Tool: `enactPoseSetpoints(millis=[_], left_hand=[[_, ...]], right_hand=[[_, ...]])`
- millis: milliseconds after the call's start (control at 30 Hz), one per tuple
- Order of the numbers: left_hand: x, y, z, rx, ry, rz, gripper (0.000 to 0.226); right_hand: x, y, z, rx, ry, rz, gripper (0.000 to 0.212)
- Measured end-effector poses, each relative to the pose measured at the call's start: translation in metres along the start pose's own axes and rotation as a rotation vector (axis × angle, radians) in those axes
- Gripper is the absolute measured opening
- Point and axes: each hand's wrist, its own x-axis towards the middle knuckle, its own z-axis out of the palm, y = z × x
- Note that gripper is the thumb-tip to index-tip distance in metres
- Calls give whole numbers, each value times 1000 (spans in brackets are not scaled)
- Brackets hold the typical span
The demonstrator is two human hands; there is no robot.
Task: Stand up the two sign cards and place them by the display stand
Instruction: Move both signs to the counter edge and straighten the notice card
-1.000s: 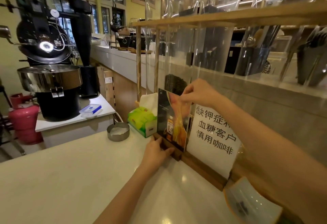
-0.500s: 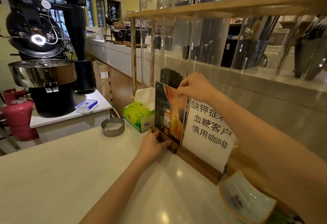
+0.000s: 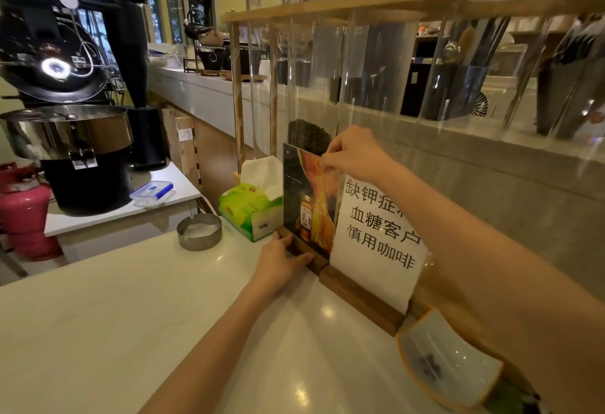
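Two sign cards stand upright side by side on the white counter, each in a dark wooden base. The left card shows an orange picture with a bottle. The right card is white with black Chinese characters. Behind them rises the display stand, a wooden frame with tall clear tubes. My left hand presses against the picture card's wooden base. My right hand pinches that card's top right corner.
A green tissue box sits just left of the cards, with a round metal ashtray beside it. A curved ceramic dish lies at the lower right. A coffee roaster and a pink gas cylinder stand at the left.
Both hands keep their hold on the picture card. The card and hands have hardly shifted; the view has mainly moved a little.
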Motion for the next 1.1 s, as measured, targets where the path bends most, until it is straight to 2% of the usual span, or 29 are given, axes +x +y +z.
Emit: enactPoseSetpoints(millis=[333,533,667,800,900,1100], left_hand=[[10,-9,9,3,8,5,44],[13,-15,13,72,-29,13,33],[9,-10,16,180,-65,51,27],[-7,-8,20,230,-73,224,24],[-18,-8,25,273,-46,395,22],[-31,0,34,365,-14,399,27]], right_hand=[[4,3,2,-25,28,-5,14],[2,1,3,-96,44,-15,18],[-2,-2,-6,-298,-21,-10,38],[-18,-5,-24,-326,-40,-12,54],[-34,1,-37,-263,-40,7,39],[-60,7,-41,-252,-52,20,26]])
